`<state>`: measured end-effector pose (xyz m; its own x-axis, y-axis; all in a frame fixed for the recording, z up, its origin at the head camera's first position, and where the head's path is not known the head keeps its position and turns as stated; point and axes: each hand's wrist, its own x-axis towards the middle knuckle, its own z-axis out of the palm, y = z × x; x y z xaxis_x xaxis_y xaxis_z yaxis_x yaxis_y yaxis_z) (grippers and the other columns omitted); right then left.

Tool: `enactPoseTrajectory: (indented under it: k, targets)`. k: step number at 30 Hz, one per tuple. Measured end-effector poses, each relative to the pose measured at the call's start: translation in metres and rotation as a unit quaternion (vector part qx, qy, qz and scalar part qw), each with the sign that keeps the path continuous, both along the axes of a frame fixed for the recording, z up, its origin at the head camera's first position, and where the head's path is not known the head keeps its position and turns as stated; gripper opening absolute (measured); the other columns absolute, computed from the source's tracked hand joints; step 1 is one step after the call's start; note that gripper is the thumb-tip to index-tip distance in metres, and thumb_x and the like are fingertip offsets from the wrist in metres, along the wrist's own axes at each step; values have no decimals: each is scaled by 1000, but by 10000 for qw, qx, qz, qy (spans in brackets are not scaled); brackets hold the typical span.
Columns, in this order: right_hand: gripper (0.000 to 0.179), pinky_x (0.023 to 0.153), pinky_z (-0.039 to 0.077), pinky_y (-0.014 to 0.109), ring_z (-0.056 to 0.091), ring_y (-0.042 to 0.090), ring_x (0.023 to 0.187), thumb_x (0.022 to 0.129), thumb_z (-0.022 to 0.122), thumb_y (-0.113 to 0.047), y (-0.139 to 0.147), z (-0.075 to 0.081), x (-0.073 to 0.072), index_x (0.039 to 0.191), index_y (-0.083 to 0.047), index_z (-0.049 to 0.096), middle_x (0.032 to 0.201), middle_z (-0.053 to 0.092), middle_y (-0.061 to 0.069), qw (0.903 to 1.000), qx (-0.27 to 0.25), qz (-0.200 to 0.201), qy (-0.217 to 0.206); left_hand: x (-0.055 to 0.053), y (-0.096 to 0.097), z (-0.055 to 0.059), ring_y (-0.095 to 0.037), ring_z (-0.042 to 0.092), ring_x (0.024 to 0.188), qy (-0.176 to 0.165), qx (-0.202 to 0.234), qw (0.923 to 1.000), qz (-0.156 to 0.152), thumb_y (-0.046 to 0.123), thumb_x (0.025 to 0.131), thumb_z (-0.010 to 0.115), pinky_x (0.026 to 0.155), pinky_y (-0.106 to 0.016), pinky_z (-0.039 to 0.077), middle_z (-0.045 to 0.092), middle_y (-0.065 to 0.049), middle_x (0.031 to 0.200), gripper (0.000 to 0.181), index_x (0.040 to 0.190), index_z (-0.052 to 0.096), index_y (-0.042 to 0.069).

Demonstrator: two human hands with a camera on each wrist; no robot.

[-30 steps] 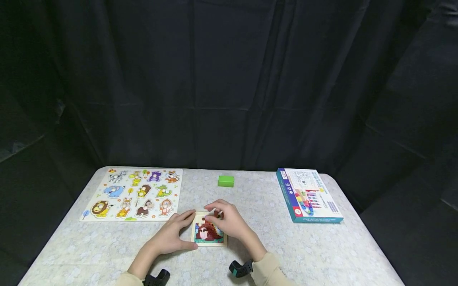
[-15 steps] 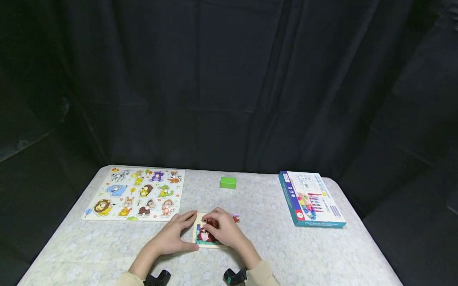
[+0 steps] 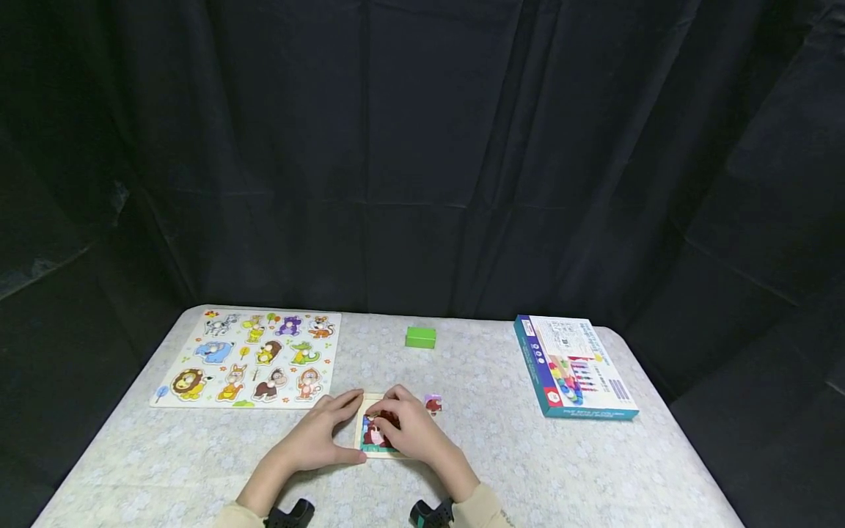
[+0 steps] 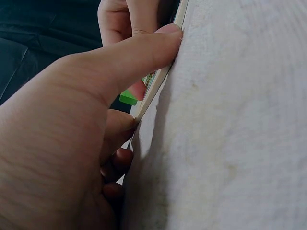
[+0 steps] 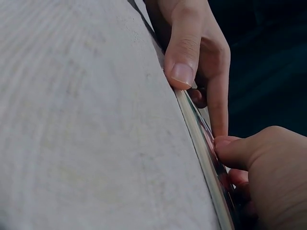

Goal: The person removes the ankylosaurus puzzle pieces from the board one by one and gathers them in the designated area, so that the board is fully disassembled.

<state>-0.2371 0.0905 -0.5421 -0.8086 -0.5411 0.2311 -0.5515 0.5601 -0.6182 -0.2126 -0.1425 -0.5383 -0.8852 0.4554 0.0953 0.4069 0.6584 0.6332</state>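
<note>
A small wooden jigsaw puzzle (image 3: pixel 370 444) with a pale frame and a brown animal picture lies on the table between both hands. My left hand (image 3: pixel 315 438) grips the frame at its left side, thumb on the near corner and index finger on the far corner. Over the upper part of the puzzle, my right hand (image 3: pixel 414 429) pinches a puzzle piece with thumb and index finger; the piece is mostly hidden by the fingers. Its thumb (image 5: pixel 235 151) is close over the picture in the right wrist view. One loose puzzle piece (image 3: pixel 433 403), purple and brown, lies beyond the right hand.
An animal puzzle board (image 3: pixel 247 359) occupies the left of the table. A green block (image 3: pixel 420 337) stands at the back middle, and a flat toy box (image 3: pixel 576 367) lies at the right. Black cloth (image 3: pixel 422 183) hangs behind the table.
My right hand has moved left over the puzzle, bringing the loose piece behind it into view. The left hand keeps its grip on the frame. The head view has shifted slightly.
</note>
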Motion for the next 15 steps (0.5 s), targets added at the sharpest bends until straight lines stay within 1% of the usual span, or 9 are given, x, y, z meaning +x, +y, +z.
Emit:
enactPoseTrajectory:
  k: [7,15]
  targets:
    - [16,74,47,23,49,5,81,102,67,-9,-2,0,1,112,-13,79,106,60,0,9999,-99,-50,-92,1,1,-1,-18,51,121,-29,34,10000,21,52,75,92,110,-52,47,46,-7,166,102,156,52,5]
    - [14,78,47,26,51,8,85,101,67,-8,-5,-1,1,108,-14,77,110,59,0,9996,-32,-177,-205,1,0,2,-20,51,122,-57,36,10000,17,52,75,92,110,-53,46,45,-8,167,103,157,51,4]
